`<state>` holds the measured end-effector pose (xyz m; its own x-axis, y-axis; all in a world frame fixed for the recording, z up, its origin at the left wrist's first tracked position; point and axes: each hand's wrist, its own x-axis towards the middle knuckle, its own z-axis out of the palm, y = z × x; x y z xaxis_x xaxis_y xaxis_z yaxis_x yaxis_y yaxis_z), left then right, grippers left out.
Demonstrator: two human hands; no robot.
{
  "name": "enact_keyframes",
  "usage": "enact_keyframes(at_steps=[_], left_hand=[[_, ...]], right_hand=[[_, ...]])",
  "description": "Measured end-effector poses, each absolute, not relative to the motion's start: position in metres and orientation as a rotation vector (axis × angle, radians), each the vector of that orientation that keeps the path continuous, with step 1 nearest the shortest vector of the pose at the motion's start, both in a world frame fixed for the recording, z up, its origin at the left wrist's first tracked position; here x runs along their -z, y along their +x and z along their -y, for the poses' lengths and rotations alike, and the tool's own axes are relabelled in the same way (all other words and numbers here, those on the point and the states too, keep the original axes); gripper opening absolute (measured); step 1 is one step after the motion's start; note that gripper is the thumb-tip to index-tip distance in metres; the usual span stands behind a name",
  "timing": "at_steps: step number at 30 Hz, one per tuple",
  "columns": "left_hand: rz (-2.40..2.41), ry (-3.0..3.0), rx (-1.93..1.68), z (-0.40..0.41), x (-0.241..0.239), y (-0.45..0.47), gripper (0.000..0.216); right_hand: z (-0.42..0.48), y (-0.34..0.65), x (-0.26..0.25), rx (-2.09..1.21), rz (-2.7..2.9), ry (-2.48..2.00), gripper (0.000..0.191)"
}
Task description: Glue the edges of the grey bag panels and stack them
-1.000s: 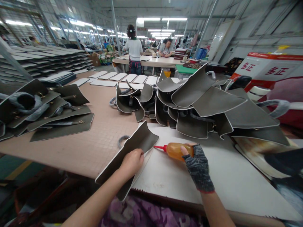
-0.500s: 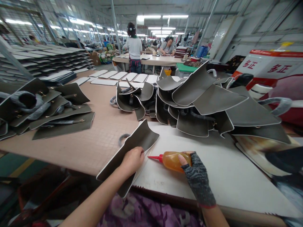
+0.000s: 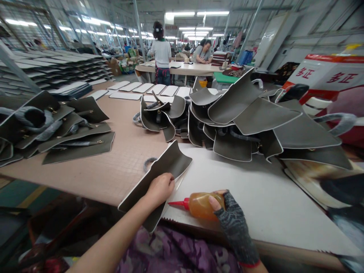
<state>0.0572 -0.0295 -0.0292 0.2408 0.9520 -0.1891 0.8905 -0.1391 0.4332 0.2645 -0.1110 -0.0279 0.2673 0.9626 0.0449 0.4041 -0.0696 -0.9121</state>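
A dark grey-brown bag panel [image 3: 155, 176] with pale edges and a wrapped handle [image 3: 149, 164] stands bent at the table's front. My left hand [image 3: 161, 188] is closed on its inner side, fingers curled at the panel's edge. In a dark fingerless glove, my right hand [image 3: 227, 214] grips a squeeze bottle [image 3: 202, 206] of amber liquid, which looks like glue. The bottle lies sideways, its red nozzle pointing left, the tip close by the panel's lower right edge. Whether the tip touches the edge I cannot tell.
More bag panels are heaped at the right [image 3: 253, 117] and at the left [image 3: 74, 132]. White-faced flat pieces [image 3: 148, 88] lie in rows behind. A white board [image 3: 256, 193] covers the table [image 3: 122, 167] front right. Two people [image 3: 161, 55] are at a farther table.
My right hand has brought the bottle left and toward me, so its nozzle has slid down along the panel's edge. My left hand and the panel have hardly moved.
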Motion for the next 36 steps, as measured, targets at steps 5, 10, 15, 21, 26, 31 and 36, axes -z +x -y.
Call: enact_keyframes(at_steps=[5, 10, 15, 21, 26, 31, 36], left_hand=[[-1.681, 2.057, -0.177, 0.029, 0.029, 0.057, 0.024], [-1.686, 2.059, -0.179, 0.031, 0.028, 0.058, 0.024], [-1.688, 2.045, -0.180, 0.032, 0.024, 0.059, 0.023], [-1.638, 2.118, -0.218, 0.034, 0.027, 0.055, 0.026], [-1.653, 2.380, -0.143, 0.048, 0.044, 0.057, 0.029], [-1.635, 2.593, 0.042, 0.047, 0.052, 0.067, 0.043], [-1.667, 2.578, 0.148, 0.018, 0.048, 0.090, 0.047]], right_hand=[[0.116, 0.260, 0.026, -0.810, 1.272, -1.660, 0.030], [0.118, 0.255, 0.026, -0.869, 1.230, -1.643, 0.032], [0.117, 0.259, 0.025, -1.024, 1.238, -1.585, 0.030], [0.100, 0.281, 0.030, -1.487, 0.552, -1.156, 0.023], [0.071, 0.297, 0.048, -1.792, 0.050, -0.511, 0.033], [0.059, 0.291, 0.058, -1.756, -0.046, -0.404, 0.043], [0.062, 0.283, 0.062, -1.734, 0.044, -0.503, 0.050]])
